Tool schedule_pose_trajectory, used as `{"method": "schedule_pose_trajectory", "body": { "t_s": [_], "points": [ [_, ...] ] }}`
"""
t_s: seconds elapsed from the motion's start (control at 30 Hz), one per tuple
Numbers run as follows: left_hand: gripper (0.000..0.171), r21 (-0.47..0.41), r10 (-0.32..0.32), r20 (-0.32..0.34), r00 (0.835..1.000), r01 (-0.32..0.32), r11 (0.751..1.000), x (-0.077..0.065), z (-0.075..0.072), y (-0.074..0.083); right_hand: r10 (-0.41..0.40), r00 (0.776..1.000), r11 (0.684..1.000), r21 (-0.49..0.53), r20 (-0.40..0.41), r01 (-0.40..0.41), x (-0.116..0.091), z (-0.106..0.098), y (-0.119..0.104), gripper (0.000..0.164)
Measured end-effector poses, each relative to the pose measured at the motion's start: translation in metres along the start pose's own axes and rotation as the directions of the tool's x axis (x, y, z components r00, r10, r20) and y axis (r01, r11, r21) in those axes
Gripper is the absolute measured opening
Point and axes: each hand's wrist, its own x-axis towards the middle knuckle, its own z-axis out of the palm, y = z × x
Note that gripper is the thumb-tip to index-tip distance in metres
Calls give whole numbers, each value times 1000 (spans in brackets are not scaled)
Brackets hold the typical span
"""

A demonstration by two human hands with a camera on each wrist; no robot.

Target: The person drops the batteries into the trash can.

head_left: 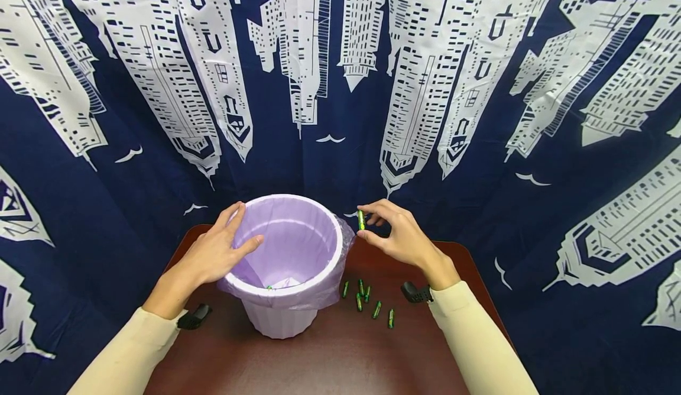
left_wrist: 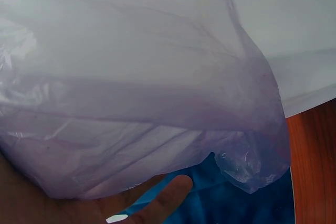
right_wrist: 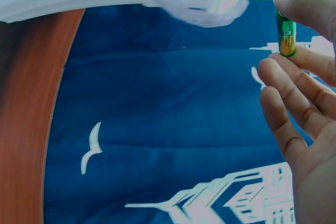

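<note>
My right hand pinches a green battery by its two ends between thumb and fingers, to the right of the bin's rim. The same battery shows in the right wrist view, with the other fingers loosely bent below it. My left hand rests on the left rim of a white bin, fingers straight and thumb over the opening. A thin purple bag lines the bin and folds out over the rim. Something small and green shows inside at the bottom, mostly hidden by the near rim.
Several green batteries lie scattered on the brown table, right of the bin. A dark blue curtain with white buildings hangs close behind the table and along both sides.
</note>
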Motion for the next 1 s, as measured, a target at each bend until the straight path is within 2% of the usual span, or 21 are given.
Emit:
{"method": "schedule_pose_trajectory", "body": {
  "t_s": [0.27,0.6,0.8,1.0],
  "points": [
    [107,-2,-1,1,1000,1,1000,0,1,2,-83,996,996,19,10,83,32,-1,-15,52],
    [108,-1,5,-1,1000,-5,1000,0,3,2,-124,992,991,51,38,122,74,7,-38,52],
    [107,11,9,-9,1000,-9,1000,-1,2,2,-138,984,989,62,111,132,100,12,-54,51],
    [108,9,2,7,1000,-2,1000,0,2,1,-105,972,994,65,210,93,122,22,-73,50]
  ]
}}
